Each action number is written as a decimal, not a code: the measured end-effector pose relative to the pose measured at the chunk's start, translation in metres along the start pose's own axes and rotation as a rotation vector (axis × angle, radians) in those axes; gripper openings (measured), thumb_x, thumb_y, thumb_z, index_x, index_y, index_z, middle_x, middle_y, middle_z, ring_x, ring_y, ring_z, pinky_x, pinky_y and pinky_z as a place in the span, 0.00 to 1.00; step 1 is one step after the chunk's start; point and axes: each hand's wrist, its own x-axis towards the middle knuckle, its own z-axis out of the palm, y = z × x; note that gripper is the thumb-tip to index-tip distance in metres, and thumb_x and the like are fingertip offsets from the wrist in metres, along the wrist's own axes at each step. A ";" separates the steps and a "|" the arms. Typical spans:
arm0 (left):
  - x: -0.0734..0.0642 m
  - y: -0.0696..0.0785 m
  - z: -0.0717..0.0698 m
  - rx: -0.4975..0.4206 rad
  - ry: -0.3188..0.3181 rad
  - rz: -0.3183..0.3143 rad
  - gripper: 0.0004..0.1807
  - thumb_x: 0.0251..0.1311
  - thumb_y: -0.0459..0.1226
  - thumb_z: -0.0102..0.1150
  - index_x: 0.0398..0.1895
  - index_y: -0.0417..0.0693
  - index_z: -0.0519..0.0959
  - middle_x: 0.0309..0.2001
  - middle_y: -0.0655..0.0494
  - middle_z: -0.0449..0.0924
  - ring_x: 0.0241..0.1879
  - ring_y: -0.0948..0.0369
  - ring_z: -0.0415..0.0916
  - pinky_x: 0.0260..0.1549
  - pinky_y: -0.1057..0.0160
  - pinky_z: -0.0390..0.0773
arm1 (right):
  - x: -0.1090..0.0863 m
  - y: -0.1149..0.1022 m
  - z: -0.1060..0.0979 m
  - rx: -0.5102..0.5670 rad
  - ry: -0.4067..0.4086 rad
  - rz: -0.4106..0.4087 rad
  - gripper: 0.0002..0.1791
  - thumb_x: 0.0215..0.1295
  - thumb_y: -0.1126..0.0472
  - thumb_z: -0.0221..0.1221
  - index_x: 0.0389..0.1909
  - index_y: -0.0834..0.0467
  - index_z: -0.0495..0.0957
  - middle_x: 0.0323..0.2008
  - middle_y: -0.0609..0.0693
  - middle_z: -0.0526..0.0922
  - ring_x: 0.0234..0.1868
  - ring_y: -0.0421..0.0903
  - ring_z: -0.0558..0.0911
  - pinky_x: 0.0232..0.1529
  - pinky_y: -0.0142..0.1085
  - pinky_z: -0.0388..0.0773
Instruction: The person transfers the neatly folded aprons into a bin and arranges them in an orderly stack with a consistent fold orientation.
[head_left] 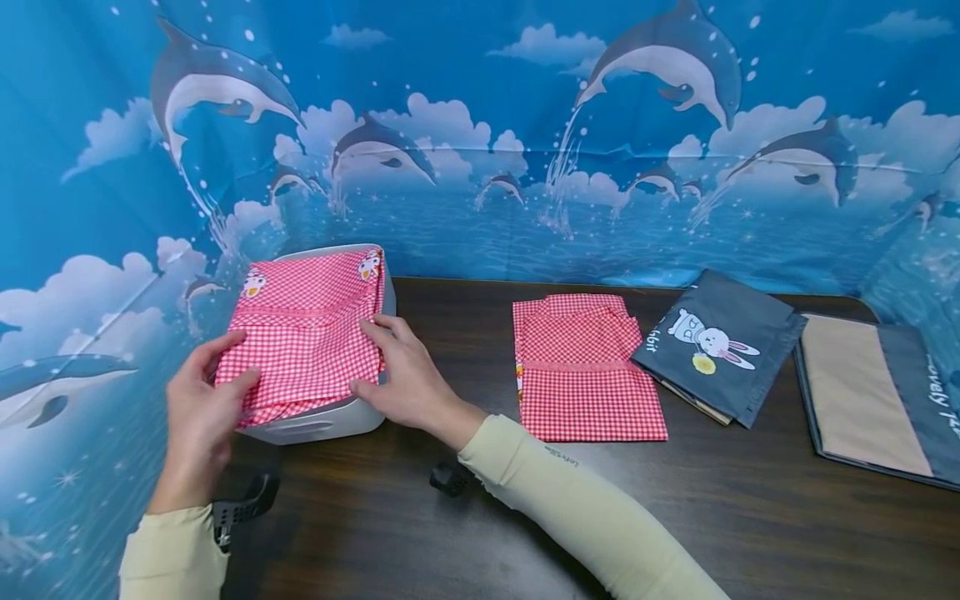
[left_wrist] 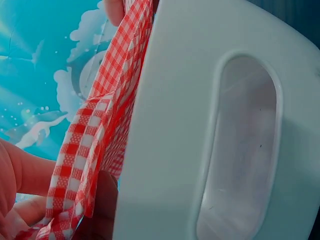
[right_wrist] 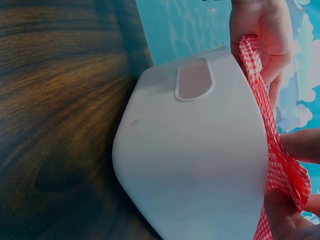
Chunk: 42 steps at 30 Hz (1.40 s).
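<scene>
A folded red-and-white checked cloth with small cartoon prints at its far corners lies over the top of a white plastic bin. My left hand grips the cloth's left edge, thumb on top and fingers beneath. On the opposite side, my right hand pinches its right edge between thumb and fingers. Close up in the left wrist view, the cloth's layered edge hangs beside the bin's oval handle hole. The right wrist view has the cloth along the bin's rim. The bin's inside is hidden.
On the dark wooden table, a second red checked cloth lies folded in the middle. A dark folded cloth with a rabbit print overlaps its edge. Further right is a beige-and-dark folded cloth. A dolphin-print curtain hangs behind.
</scene>
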 end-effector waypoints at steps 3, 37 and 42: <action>0.002 0.000 0.001 0.002 -0.002 0.007 0.33 0.78 0.37 0.58 0.83 0.65 0.67 0.81 0.47 0.65 0.47 0.71 0.71 0.32 0.76 0.81 | 0.001 0.001 0.000 0.008 0.011 0.005 0.45 0.68 0.60 0.71 0.83 0.56 0.63 0.83 0.52 0.61 0.81 0.52 0.66 0.76 0.41 0.74; 0.011 -0.006 -0.006 -0.021 0.076 -0.042 0.33 0.78 0.36 0.58 0.82 0.71 0.68 0.84 0.51 0.63 0.52 0.68 0.71 0.31 0.80 0.80 | 0.010 0.008 0.012 -0.065 -0.057 -0.071 0.44 0.75 0.56 0.66 0.86 0.54 0.57 0.86 0.52 0.56 0.84 0.51 0.64 0.81 0.45 0.68; 0.012 -0.004 -0.001 0.009 0.088 -0.009 0.33 0.78 0.36 0.57 0.82 0.69 0.68 0.83 0.50 0.64 0.63 0.60 0.69 0.33 0.82 0.77 | 0.010 0.009 0.010 -0.099 -0.047 -0.078 0.44 0.75 0.56 0.67 0.86 0.54 0.58 0.86 0.52 0.56 0.84 0.54 0.64 0.81 0.48 0.68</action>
